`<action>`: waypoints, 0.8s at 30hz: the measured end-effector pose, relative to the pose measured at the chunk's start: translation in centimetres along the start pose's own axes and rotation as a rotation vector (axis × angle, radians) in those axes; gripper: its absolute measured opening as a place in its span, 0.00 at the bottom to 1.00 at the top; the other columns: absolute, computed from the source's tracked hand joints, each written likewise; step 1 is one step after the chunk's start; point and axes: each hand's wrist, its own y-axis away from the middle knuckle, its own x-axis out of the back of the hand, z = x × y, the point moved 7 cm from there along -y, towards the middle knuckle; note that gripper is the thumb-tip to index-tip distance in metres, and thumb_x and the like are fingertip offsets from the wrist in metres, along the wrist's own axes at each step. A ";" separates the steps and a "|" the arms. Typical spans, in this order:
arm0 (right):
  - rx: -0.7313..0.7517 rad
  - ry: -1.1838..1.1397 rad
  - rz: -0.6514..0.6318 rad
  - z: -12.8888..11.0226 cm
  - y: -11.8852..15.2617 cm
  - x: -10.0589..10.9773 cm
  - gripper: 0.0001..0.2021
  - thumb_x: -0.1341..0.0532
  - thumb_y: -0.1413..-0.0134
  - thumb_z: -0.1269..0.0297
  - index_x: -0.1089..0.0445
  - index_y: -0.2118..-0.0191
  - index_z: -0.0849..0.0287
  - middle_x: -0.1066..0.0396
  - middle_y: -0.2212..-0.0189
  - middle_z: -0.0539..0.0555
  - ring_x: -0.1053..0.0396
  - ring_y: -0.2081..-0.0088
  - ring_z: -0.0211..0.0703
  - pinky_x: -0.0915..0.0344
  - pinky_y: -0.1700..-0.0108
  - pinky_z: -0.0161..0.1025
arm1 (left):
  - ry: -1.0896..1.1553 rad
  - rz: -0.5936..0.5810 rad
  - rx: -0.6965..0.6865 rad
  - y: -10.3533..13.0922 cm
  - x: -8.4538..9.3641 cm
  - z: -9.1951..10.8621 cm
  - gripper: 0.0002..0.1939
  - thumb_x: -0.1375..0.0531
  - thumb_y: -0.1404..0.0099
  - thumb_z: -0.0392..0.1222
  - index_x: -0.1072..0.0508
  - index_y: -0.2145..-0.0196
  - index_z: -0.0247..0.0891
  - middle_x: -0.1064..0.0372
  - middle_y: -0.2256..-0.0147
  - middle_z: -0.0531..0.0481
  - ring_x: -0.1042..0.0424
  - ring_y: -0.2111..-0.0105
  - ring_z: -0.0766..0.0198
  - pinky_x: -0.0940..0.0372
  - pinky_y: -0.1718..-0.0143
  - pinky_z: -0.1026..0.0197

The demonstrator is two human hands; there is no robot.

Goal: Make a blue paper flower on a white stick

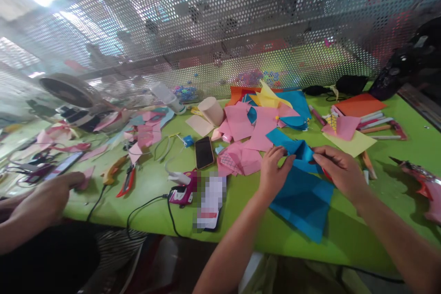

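Note:
Between my two hands is a folded piece of blue paper or felt (300, 150), raised a little above the table. My left hand (276, 167) pinches its left end with thumb and fingers. On the other end, my right hand (336, 165) grips the edge between thumb and forefinger. Beneath them a larger flat blue sheet (305, 204) lies on the green table (251, 234). A small red thing just under my right fingers is mostly hidden. Pink pieces (237, 158) lie close to my left hand on its far side.
A phone with a lit screen (211, 202), a dark phone (204, 152) and a purple power strip (184, 188) with cables lie left. Another person's hand (43, 197) works at far left, near a red cutter (127, 181). Pink-handled pliers (422, 188) lie right. A perforated metal screen (206, 32) stands behind.

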 end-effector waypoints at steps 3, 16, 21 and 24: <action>0.007 -0.065 -0.023 0.2 -0.2 0.1 0.14 0.33 0.36 0.49 0.23 0.68 0.51 0.24 0.69 0.51 0.28 0.66 0.46 0.30 0.64 0.40 | 0.182 -0.007 0.139 0.0 -0.4 -1.3 0.17 0.40 0.25 0.52 0.30 0.69 0.40 0.31 0.69 0.52 0.30 0.65 0.61 0.33 0.58 0.58; -0.102 -0.082 -0.003 3.3 -1.0 1.1 0.11 0.31 0.37 0.49 0.19 0.58 0.51 0.21 0.65 0.51 0.24 0.62 0.48 0.28 0.60 0.41 | 0.674 0.043 0.353 -0.2 -0.9 -2.5 0.28 0.29 0.38 0.66 0.32 0.70 0.39 0.42 0.75 0.57 0.39 0.72 0.68 0.38 0.68 0.63; -0.018 -0.065 0.003 2.0 -0.7 0.3 0.16 0.29 0.38 0.48 0.18 0.48 0.47 0.18 0.56 0.54 0.22 0.56 0.51 0.25 0.58 0.43 | 0.639 0.050 0.321 -0.5 -1.1 -2.2 0.30 0.27 0.42 0.67 0.31 0.71 0.38 0.44 0.76 0.59 0.44 0.74 0.70 0.46 0.73 0.64; 0.035 -0.069 -0.009 2.0 -0.8 0.0 0.20 0.27 0.40 0.49 0.18 0.44 0.44 0.17 0.49 0.54 0.21 0.49 0.54 0.23 0.49 0.48 | 0.659 0.042 0.330 -0.5 -1.3 -2.2 0.30 0.26 0.44 0.67 0.29 0.69 0.38 0.43 0.75 0.58 0.44 0.74 0.70 0.47 0.72 0.64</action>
